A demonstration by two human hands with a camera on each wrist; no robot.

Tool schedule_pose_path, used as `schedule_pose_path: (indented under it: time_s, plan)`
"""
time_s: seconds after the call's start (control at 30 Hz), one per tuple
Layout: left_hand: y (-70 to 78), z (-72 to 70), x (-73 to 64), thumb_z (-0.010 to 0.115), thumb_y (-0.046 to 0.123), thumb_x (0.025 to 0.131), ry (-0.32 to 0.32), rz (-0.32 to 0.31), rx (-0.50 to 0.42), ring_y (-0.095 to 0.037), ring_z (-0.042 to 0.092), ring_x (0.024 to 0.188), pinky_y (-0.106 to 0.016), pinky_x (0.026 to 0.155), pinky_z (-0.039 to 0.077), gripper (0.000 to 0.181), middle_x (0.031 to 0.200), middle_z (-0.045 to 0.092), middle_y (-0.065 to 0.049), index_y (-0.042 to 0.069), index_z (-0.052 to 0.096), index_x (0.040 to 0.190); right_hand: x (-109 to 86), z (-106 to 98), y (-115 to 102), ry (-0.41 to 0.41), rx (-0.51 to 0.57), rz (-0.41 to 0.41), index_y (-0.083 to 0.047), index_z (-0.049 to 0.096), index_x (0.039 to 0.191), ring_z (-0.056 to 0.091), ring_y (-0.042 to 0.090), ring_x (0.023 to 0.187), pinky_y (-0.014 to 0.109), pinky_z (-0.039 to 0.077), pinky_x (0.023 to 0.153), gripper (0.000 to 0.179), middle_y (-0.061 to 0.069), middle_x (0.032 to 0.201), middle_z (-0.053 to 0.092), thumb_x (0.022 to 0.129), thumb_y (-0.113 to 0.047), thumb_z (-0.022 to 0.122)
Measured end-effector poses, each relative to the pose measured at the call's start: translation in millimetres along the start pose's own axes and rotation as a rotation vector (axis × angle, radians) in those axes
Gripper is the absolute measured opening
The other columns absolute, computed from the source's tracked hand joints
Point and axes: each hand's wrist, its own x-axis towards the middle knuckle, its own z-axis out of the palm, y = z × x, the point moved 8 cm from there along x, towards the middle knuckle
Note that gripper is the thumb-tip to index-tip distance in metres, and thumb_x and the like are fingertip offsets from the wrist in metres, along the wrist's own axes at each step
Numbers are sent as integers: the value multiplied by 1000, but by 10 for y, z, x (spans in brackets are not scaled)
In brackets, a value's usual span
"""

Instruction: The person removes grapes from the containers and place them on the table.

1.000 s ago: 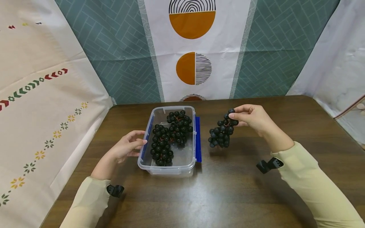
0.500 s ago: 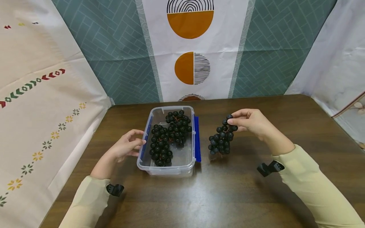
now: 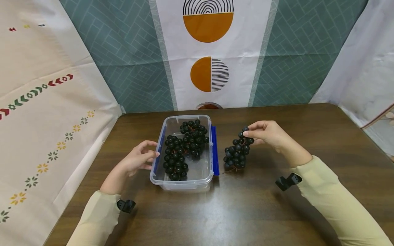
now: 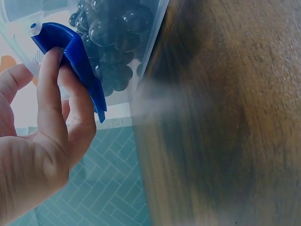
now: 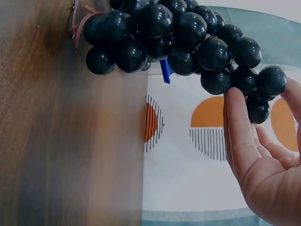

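A clear plastic food container [image 3: 201,171] stands on the table with two bunches of black grapes [image 3: 174,159] lying in it. At its left side my left hand [image 3: 140,158] holds the edge, with curled fingers against the blue side latch [image 4: 80,56] in the left wrist view. My right hand [image 3: 266,135] pinches the upper end of another bunch of black grapes [image 3: 237,152], right of the container. That bunch hangs slanted, its lower end and reddish stem close to the tabletop; whether they touch it I cannot tell. Glossy grapes [image 5: 155,21] fill the top of the right wrist view.
A second blue latch [image 3: 214,150] sticks out from the container's right side, between it and the held bunch. The brown wooden table [image 3: 246,212] ends at a patterned cloth backdrop [image 3: 132,68]. Pale cloth [image 3: 46,119] hangs at the left.
My right hand has lowered the bunch of grapes toward the table and shifted slightly left. The left hand and the container have stayed in place.
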Motion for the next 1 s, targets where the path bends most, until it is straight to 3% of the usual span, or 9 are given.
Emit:
schedule_pose_path:
  time_s: [0.13,0.4,0.73,1.0]
  plan:
    - [-5,-3,11,50,12,93,1,-2,3,-16,59,87,-33,71,55,49,115,54,-17,3,30,138,49,3,20,-5,-15,5,9,49,127,67,6,84,42,52,87,53,21,121,55,90,-25,66]
    - [-17,4,13,49,12,93,-8,-5,-4,-16,58,89,-34,73,54,51,118,53,-18,3,30,138,162,8,77,-19,-13,11,10,48,128,69,14,86,46,49,91,55,24,124,53,90,-25,66]
    - [-13,4,3,50,12,92,-5,-9,-11,-15,58,88,-34,73,54,51,115,54,-15,3,30,138,273,-24,122,-13,7,4,11,49,126,70,16,79,41,53,86,54,0,96,65,89,-24,67]
    - [-41,1,8,51,12,92,-8,-14,-23,-15,59,88,-34,73,54,51,114,54,-15,3,30,138,360,-46,146,-6,13,0,11,51,124,67,8,78,37,54,82,50,2,97,62,90,-22,66]
